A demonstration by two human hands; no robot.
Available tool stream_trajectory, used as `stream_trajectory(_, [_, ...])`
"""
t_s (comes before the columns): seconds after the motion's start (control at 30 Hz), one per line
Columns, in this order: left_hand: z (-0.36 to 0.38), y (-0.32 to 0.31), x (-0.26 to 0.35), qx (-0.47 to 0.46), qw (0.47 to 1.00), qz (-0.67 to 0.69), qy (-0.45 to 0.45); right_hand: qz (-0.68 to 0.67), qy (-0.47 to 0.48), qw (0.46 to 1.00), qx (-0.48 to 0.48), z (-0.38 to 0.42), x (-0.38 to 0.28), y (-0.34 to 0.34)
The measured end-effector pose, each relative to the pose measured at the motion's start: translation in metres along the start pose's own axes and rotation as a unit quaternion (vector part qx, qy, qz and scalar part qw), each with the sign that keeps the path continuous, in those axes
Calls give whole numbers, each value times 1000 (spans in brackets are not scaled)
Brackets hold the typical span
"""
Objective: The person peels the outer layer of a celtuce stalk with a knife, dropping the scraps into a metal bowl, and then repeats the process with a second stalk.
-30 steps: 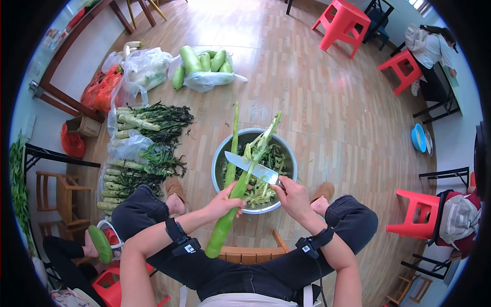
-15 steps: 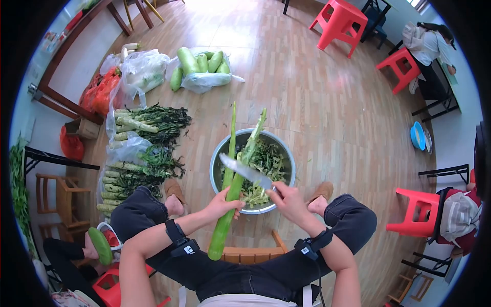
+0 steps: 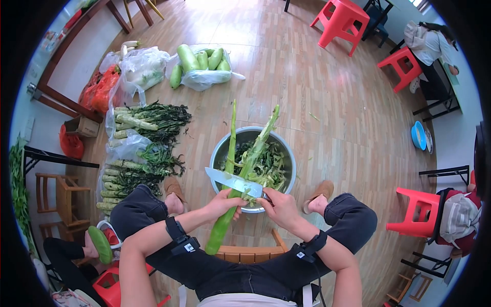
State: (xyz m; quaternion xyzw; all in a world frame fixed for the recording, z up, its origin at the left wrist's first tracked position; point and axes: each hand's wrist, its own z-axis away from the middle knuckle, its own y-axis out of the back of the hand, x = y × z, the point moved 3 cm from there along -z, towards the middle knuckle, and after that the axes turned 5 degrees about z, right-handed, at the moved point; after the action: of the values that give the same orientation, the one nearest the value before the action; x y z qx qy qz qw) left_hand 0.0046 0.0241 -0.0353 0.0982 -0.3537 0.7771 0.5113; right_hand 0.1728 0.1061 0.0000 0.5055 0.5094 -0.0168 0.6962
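My left hand (image 3: 224,203) is wrapped round a long green celtuce stem (image 3: 221,233), which slants up and right over a metal basin (image 3: 292,169). Its lower part is smooth and bright green; the upper part still bears pale, rough skin. A knife (image 3: 232,180) is gripped in my right hand (image 3: 281,209), its broad blade lying across the stem just above my left fingers. Beside it, a second, thinner-tipped celtuce stem (image 3: 232,140) leans upright in the basin. Dark leaves and pale peelings (image 3: 271,166) fill the basin's bottom.
Bundles of leafy celtuce (image 3: 153,120) lie on the floor at left. Behind them are a bag of green gourds (image 3: 202,64) and a red bag (image 3: 105,87). Red stools (image 3: 340,23) stand at right, with people seated nearby. Another person's hand is at a green gourd (image 3: 100,245) at lower left.
The knife has come down the stem toward my left hand, its blade now flatter across it. The held stem's upper end has swung right. My right hand has moved slightly lower.
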Motion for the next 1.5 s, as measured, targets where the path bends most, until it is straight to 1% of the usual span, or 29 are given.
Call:
stream_trajectory(0.07, [0,0,2,-5,1000,-12,-24,2,-4,1000,6,0,0,0])
stream_trajectory(0.27, [3,-2,4,2,1000,-9,-21,45,37,997,46,-3,3,2])
stream_trajectory(0.33, [2,0,1,1,1000,-11,-23,35,6,997,70,-5,8,5])
stream_trajectory(0.37, [3,1,-1,-2,1000,-13,-24,36,6,997,69,-9,12,8])
stream_trajectory(0.43, [6,1,-4,-10,1000,-14,-16,65,-33,990,123,-17,25,22])
stream_trajectory(0.47, [7,1,-6,-18,1000,-16,-9,66,-34,989,124,-21,29,29])
stream_trajectory(0.53, [7,4,-15,-26,999,-26,-6,3,-110,983,146,-26,39,41])
stream_trajectory(0.57, [6,5,-18,-33,999,-35,-2,-22,-107,982,151,-27,39,44])
stream_trajectory(0.6, [7,5,-17,-32,999,-35,-2,-22,-107,982,151,-26,38,43])
stream_trajectory(0.67, [6,5,-15,-15,1000,-9,9,-1,-93,991,99,-20,35,33])
stream_trajectory(0.7, [3,7,-16,-15,1000,-10,9,-1,-93,991,100,-16,33,28])
stream_trajectory(0.77, [-6,11,-16,-31,998,47,-38,0,-30,998,46,-7,21,11])
stream_trajectory(0.8, [-7,13,-15,-29,998,47,-38,-2,-30,999,46,-2,17,5])
stream_trajectory(0.9, [-10,16,-16,-18,999,30,-20,-22,5,1000,-11,8,2,-8])
stream_trajectory(0.97, [-11,14,-17,-6,998,9,-56,-21,14,1000,-18,8,-3,-11])
stream_trajectory(1.07, [-8,8,-12,11,997,-21,-69,-16,23,999,-23,7,-7,-13])
stream_trajectory(1.3, [-2,0,-2,10,999,-17,-38,7,18,1000,5,1,-4,-10])
stream_trajectory(1.43, [0,-1,-1,9,999,-22,-33,21,18,1000,-3,1,-2,-10])
stream_trajectory(1.5, [1,0,-1,12,999,-18,-30,29,34,999,23,0,0,-9])
